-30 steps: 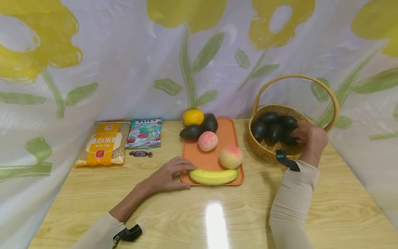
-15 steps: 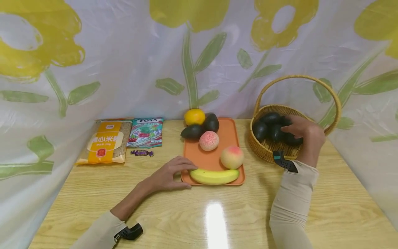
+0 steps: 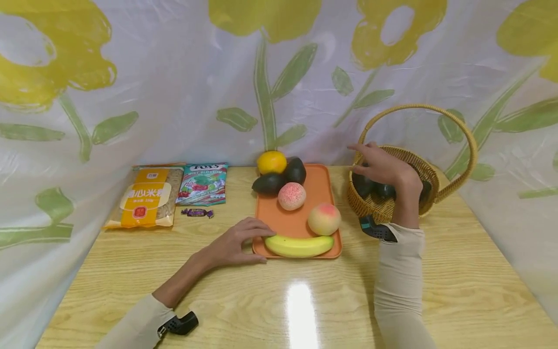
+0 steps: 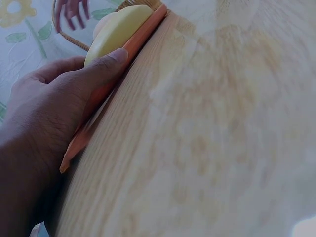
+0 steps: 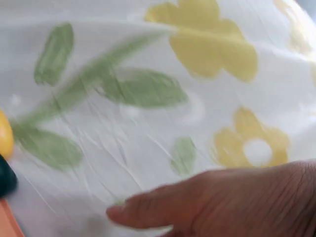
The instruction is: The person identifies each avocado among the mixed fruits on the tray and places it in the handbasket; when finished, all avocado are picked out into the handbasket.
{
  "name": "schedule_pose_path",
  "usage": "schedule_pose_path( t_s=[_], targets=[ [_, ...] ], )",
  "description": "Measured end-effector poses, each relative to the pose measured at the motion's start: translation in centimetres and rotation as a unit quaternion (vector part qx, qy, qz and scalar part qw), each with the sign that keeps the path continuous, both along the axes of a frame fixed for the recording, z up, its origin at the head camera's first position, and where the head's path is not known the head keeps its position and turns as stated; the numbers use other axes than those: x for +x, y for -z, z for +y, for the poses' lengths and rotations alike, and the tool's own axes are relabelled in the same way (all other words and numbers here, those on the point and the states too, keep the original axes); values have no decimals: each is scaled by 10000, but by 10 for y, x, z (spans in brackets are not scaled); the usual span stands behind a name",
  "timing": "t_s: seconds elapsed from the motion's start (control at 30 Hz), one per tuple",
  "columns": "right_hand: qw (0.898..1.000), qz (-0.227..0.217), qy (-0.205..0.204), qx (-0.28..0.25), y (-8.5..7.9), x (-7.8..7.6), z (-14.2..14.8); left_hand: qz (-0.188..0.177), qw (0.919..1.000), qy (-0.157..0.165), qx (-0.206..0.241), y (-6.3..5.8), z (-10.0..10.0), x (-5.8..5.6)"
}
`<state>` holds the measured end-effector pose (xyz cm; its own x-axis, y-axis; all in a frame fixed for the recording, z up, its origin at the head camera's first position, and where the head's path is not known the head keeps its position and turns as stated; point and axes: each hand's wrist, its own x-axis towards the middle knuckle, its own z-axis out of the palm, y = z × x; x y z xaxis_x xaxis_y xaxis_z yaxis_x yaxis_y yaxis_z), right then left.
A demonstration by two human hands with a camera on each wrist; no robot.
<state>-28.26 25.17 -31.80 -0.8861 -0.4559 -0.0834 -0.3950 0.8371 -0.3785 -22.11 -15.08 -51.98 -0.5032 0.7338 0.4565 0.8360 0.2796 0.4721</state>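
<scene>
My left hand point(image 3: 237, 244) rests at the front-left corner of an orange tray point(image 3: 279, 224), its fingers reaching the stem end of a banana point(image 3: 299, 246). In the left wrist view the thumb point(image 4: 106, 64) lies straight along the tray's rim beside the banana. My right hand point(image 3: 385, 167) is over the left part of a wicker basket point(image 3: 368, 208), fingers extended leftward with nothing in them. Dark green avocados point(image 3: 363, 186) lie in the basket, partly hidden by that hand and arm. The tray also bears a peach point(image 3: 324, 219) and a speckled pink round fruit point(image 3: 291, 196).
Two avocados point(image 3: 269, 184) and a yellow fruit point(image 3: 271, 163) sit at the tray's far-left corner. Farther left lie an orange-and-clear food bag point(image 3: 146, 196), a Fox's candy bag point(image 3: 203, 184) and a purple wrapped candy point(image 3: 197, 213). The basket's tall handle point(image 3: 472, 145) arches above it. A flowered curtain hangs behind.
My right hand has left the avocados on the basket's right side and moved left, rising above the basket's left part. The left hand and the tray's contents have stayed put.
</scene>
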Motion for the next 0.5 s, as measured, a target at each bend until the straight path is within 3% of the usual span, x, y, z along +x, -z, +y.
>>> schedule_pose_path(
  t_s=[0.3,0.5],
  targets=[
    [9934,572,-802,-590,9,-7,-58,5,10000,-39,-27,3,-1,1],
    [9879,1007,-926,-729,17,-11,-90,46,10000,-29,3,2,0,1]
  ],
)
